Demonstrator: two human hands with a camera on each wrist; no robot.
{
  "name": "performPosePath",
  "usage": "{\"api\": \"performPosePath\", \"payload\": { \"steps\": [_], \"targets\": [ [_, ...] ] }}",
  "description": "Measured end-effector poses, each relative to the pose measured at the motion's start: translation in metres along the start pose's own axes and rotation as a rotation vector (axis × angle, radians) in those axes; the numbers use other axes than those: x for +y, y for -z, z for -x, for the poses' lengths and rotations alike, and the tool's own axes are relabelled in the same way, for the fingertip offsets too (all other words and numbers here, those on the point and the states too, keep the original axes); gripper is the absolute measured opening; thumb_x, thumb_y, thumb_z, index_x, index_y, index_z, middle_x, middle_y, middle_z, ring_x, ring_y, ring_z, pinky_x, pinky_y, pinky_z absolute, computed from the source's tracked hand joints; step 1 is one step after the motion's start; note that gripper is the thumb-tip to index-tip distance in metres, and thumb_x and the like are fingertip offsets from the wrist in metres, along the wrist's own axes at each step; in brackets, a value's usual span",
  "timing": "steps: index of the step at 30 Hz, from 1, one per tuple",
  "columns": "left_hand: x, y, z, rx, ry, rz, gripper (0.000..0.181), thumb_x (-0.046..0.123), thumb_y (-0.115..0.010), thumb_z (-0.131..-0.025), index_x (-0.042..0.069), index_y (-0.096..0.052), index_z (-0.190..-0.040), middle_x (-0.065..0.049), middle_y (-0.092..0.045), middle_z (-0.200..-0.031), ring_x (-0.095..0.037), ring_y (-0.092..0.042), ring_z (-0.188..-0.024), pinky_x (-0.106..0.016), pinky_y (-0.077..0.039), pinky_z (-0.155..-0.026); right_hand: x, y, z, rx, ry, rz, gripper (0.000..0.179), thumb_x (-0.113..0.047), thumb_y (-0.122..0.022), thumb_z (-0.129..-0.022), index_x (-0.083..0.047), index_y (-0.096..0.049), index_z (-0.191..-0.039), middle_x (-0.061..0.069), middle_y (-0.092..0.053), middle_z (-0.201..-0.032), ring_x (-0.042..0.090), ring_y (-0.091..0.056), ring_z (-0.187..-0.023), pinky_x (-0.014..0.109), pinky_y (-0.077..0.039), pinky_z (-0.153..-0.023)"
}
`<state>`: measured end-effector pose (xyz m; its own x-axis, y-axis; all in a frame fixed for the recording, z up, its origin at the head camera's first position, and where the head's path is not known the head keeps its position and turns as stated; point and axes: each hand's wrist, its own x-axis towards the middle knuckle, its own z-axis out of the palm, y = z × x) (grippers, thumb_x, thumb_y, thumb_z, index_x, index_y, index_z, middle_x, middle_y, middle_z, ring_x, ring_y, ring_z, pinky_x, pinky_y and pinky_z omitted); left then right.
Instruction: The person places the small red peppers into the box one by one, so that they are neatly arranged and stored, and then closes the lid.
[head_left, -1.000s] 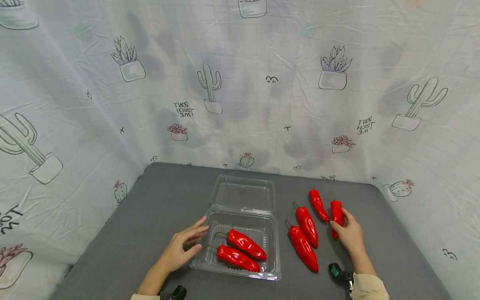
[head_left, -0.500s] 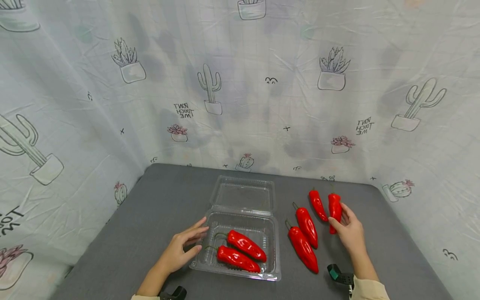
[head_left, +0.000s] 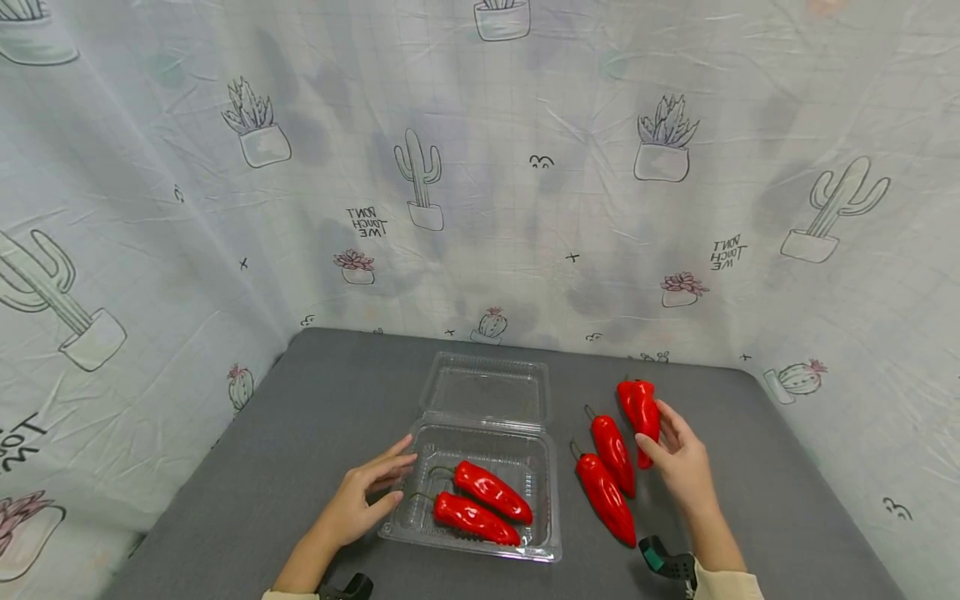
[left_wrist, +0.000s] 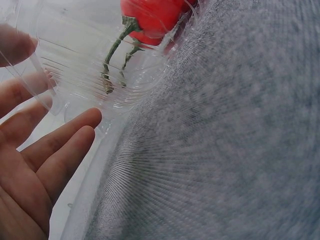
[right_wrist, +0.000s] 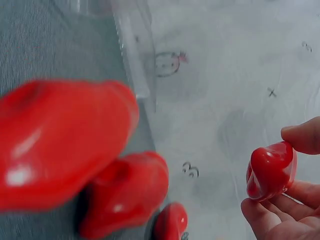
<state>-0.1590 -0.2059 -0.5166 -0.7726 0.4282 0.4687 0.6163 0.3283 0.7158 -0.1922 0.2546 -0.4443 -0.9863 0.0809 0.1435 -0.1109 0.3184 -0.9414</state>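
Observation:
A red pepper [head_left: 643, 417] is pinched between the thumb and fingers of my right hand [head_left: 681, 458]; in the right wrist view the held pepper [right_wrist: 272, 171] shows its tip end. In the head view it partly covers another red pepper [head_left: 625, 393] behind it. Two more red peppers, one nearer [head_left: 606, 500] and one farther [head_left: 613, 454], lie on the table to its left. My left hand [head_left: 367, 496] rests at the left side of a clear plastic clamshell box [head_left: 551, 500], fingers extended against its wall. Inside the box lie two red peppers [head_left: 491, 492] with green stems [left_wrist: 114, 55].
The box's lid [head_left: 491, 387] is folded back flat behind it on the grey table [head_left: 337, 400]. A white curtain [head_left: 495, 208] with cactus drawings hangs along the back and sides. Dark wrist straps [head_left: 667, 560] are on both wrists.
My right hand has lifted the pepper slightly and carried it leftward, across the pepper at the back. The left hand and the box have stayed where they were.

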Motion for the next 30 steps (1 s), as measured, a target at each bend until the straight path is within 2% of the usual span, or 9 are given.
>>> {"api": "performPosePath", "payload": {
  "steps": [2,5,8,11,15,21,24,30],
  "targets": [
    [0.000,0.000,0.000,0.002,0.002,0.003,0.046,0.000,-0.059,-0.089,0.001,-0.051,-0.134,-0.022,-0.035,-0.149,-0.031,-0.062,-0.111,-0.031,-0.055,-0.086,-0.003,-0.004,0.002,-0.006,0.015,-0.021,0.071,-0.014,-0.065,-0.089,0.000,-0.028,-0.148,0.021,-0.031,-0.151,0.015,-0.035,-0.138,-0.002,-0.035,-0.089],
    [0.001,0.001,0.000,0.004,-0.002,0.002,0.046,0.000,-0.059,-0.089,-0.001,-0.051,-0.134,-0.023,-0.036,-0.148,-0.032,-0.062,-0.110,-0.031,-0.055,-0.086,-0.006,-0.011,0.006,-0.025,0.044,-0.059,0.067,-0.009,-0.063,-0.090,0.001,-0.030,-0.147,0.024,-0.032,-0.149,-0.008,-0.043,-0.123,0.000,-0.040,-0.086],
    [0.003,0.001,-0.001,0.005,0.015,0.007,0.046,0.001,-0.059,-0.089,0.001,-0.051,-0.134,-0.022,-0.036,-0.149,-0.032,-0.062,-0.110,-0.030,-0.055,-0.087,-0.007,-0.017,0.009,-0.056,0.074,-0.107,0.063,-0.004,-0.061,-0.090,0.003,-0.031,-0.145,0.028,-0.032,-0.148,-0.020,-0.044,-0.111,0.003,-0.044,-0.084],
    [0.004,0.002,0.000,0.003,0.036,0.010,0.047,0.002,-0.059,-0.089,0.003,-0.051,-0.135,-0.020,-0.035,-0.150,-0.031,-0.062,-0.112,-0.030,-0.055,-0.087,-0.009,-0.024,0.012,-0.083,0.092,-0.151,0.061,-0.001,-0.059,-0.090,0.004,-0.032,-0.145,0.026,-0.033,-0.147,-0.020,-0.044,-0.113,0.004,-0.044,-0.086],
    [0.003,0.002,-0.001,-0.005,0.029,0.012,0.046,0.001,-0.058,-0.089,0.002,-0.051,-0.135,-0.022,-0.035,-0.149,-0.031,-0.062,-0.111,-0.029,-0.055,-0.088,-0.016,-0.034,0.016,-0.110,0.108,-0.170,0.060,0.000,-0.059,-0.090,0.003,-0.034,-0.144,0.021,-0.036,-0.146,-0.016,-0.042,-0.118,0.005,-0.042,-0.090],
    [0.002,0.004,-0.003,-0.002,0.012,0.004,0.046,0.001,-0.058,-0.089,0.001,-0.051,-0.135,-0.023,-0.035,-0.148,-0.028,-0.063,-0.111,-0.029,-0.055,-0.087,-0.024,-0.047,0.018,-0.166,0.086,-0.166,0.060,-0.003,-0.060,-0.089,-0.001,-0.035,-0.144,0.021,-0.034,-0.149,-0.012,-0.040,-0.119,0.008,-0.044,-0.089],
    [0.002,0.004,-0.004,-0.001,0.005,0.002,0.046,0.000,-0.059,-0.089,0.000,-0.052,-0.134,-0.024,-0.036,-0.148,-0.024,-0.063,-0.112,-0.031,-0.055,-0.087,-0.025,-0.052,0.017,-0.193,0.074,-0.197,0.060,-0.003,-0.060,-0.089,0.000,-0.035,-0.144,0.022,-0.034,-0.149,-0.012,-0.042,-0.119,0.011,-0.047,-0.088],
    [0.002,0.005,-0.005,-0.003,0.003,0.003,0.046,0.000,-0.059,-0.088,0.000,-0.052,-0.134,-0.024,-0.036,-0.148,-0.019,-0.062,-0.113,-0.030,-0.055,-0.087,-0.023,-0.062,0.015,-0.234,0.099,-0.245,0.061,0.001,-0.061,-0.087,0.004,-0.035,-0.142,0.026,-0.035,-0.147,-0.011,-0.046,-0.118,0.014,-0.049,-0.088]
  ]
}}
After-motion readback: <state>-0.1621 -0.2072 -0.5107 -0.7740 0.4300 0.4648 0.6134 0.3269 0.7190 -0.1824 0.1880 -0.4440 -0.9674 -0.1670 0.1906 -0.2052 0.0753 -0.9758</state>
